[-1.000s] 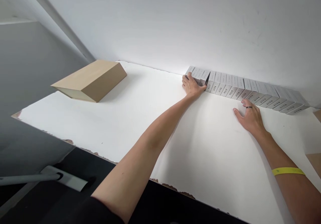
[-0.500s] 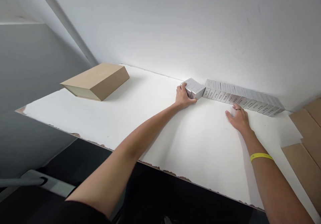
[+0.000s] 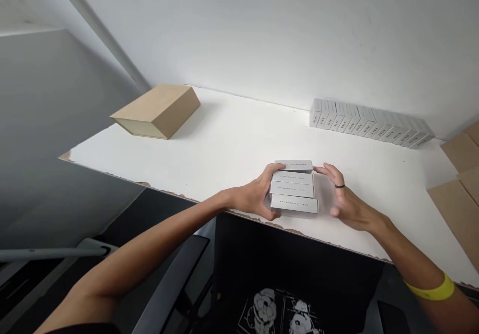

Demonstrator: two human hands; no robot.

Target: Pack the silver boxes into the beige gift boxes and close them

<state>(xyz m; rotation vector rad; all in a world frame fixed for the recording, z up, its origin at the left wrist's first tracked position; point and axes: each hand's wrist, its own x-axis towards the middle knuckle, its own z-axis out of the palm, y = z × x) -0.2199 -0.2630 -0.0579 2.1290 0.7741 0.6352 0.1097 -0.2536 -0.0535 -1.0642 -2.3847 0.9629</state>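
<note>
A stack of several small white boxes (image 3: 294, 188) sits near the table's front edge. My left hand (image 3: 256, 196) grips its left side, thumb on the far top box and fingers curled under the near end. My right hand (image 3: 342, 196), a dark ring on one finger and a yellow band on the wrist, is curved beside the stack's right side. Its fingertips touch the top box, its palm stands off the lower ones, and its lower fingers are a little smeared. A long row of the same white boxes (image 3: 368, 122) stands on edge against the back wall.
The white table (image 3: 209, 144) has a chipped front edge. A tan cardboard box (image 3: 159, 110) lies tilted at its back left corner. Flat brown cardboard pieces (image 3: 454, 194) lie at the right edge. A dark chair and floor show below the table.
My left hand pulled several boxes off the left end of the row and brought them to the front edge as a stack. My right hand left the row and came beside the stack.
</note>
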